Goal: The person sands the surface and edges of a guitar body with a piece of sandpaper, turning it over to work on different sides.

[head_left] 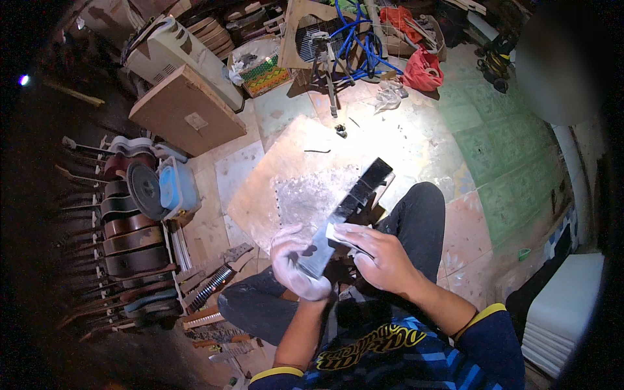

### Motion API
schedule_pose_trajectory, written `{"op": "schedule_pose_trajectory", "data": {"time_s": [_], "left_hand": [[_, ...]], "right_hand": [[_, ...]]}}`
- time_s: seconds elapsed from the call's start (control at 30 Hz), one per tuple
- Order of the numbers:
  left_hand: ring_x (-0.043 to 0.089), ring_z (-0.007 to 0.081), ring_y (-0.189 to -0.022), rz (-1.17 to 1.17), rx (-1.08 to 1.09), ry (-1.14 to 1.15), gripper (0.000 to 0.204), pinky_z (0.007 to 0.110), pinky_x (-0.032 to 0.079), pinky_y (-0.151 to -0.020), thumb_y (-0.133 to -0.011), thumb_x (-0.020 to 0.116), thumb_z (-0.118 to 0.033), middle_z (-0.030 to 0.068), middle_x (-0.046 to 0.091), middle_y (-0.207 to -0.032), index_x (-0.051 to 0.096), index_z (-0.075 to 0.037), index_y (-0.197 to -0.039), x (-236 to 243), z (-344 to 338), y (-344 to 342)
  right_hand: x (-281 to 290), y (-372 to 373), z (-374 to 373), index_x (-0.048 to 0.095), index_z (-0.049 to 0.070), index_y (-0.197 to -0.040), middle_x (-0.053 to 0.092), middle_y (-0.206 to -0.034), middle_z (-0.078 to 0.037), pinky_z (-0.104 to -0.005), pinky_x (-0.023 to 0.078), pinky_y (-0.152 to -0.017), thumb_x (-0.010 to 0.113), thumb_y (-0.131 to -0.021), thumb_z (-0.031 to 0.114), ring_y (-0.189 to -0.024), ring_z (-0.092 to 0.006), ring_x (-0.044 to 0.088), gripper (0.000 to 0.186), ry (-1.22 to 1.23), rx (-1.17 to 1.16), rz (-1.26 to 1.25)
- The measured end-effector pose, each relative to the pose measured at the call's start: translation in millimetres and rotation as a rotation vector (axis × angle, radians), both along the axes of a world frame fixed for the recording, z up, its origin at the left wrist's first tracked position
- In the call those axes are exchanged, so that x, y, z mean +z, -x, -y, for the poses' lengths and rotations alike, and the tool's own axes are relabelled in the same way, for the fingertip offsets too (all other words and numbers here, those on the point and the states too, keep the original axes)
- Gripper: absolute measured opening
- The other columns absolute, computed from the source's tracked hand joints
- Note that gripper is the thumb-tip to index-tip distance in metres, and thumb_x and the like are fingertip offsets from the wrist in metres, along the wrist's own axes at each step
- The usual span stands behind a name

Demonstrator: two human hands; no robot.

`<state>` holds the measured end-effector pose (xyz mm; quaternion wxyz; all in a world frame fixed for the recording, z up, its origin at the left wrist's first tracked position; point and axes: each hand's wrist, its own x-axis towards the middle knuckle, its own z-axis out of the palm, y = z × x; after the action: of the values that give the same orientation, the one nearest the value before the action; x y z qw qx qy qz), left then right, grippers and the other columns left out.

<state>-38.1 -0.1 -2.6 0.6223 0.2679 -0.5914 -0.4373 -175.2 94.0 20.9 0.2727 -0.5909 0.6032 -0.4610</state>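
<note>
A long, flat bar point(368, 179), glossy black at its far end and dulled grey nearer me, lies diagonally above my lap. My left hand point(289, 263), coated in pale dust, is wrapped around its near end. My right hand point(380, 259) grips a small white pad point(331, 232) pressed on the bar's face, partly hidden by my fingers. Below is a worn wooden board point(250, 201) with a dusty grey patch.
Guitar-like bodies point(130, 260) line the left rack beside a blue-lidded tub point(170, 188) and serrated blades point(218, 283). Ahead are a cardboard panel point(169, 110), coiled blue hose point(367, 49) and a red bag point(421, 75). White stacked sheets point(562, 305) sit at right.
</note>
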Motion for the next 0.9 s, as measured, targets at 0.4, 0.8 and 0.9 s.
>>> {"op": "schedule_pose_trajectory", "data": {"time_s": [0.4, 0.8, 0.9], "left_hand": [[0.062, 0.0220, -0.054, -0.087, -0.284, -0.167, 0.036, 0.037, 0.053, -0.058, -0.090, 0.075, -0.019, 0.0070, 0.057, -0.062, 0.050, -0.004, -0.069, -6, 55, -30], [0.063, 0.0213, -0.074, -0.009, 0.171, -0.161, 0.026, 0.042, 0.054, -0.082, -0.090, 0.072, 0.001, 0.0089, 0.060, -0.078, 0.047, -0.006, -0.086, 5, -28, 9], [0.062, 0.0207, -0.078, -0.008, 0.065, -0.136, 0.031, 0.041, 0.054, -0.084, -0.084, 0.073, 0.007, 0.0080, 0.058, -0.080, 0.046, -0.007, -0.089, 1, -34, 10]], "right_hand": [[-46, 14, -41, 0.060, 0.000, -0.133, 0.064, -0.110, -0.008, -0.0265, 0.055, -0.063, 0.057, -0.086, -0.001, -0.080, -0.0086, 0.062, 0.047, -0.392, -0.256, 0.721], [-56, -41, -11, 0.048, 0.001, -0.148, 0.049, -0.151, -0.023, -0.0348, 0.038, -0.114, 0.048, -0.088, -0.004, -0.139, -0.0324, 0.050, 0.061, -0.130, -0.250, 0.380], [-66, -51, -11, 0.047, 0.002, -0.149, 0.049, -0.151, -0.024, -0.0350, 0.039, -0.113, 0.046, -0.087, -0.006, -0.138, -0.0344, 0.051, 0.063, -0.066, -0.317, 0.269]]}}
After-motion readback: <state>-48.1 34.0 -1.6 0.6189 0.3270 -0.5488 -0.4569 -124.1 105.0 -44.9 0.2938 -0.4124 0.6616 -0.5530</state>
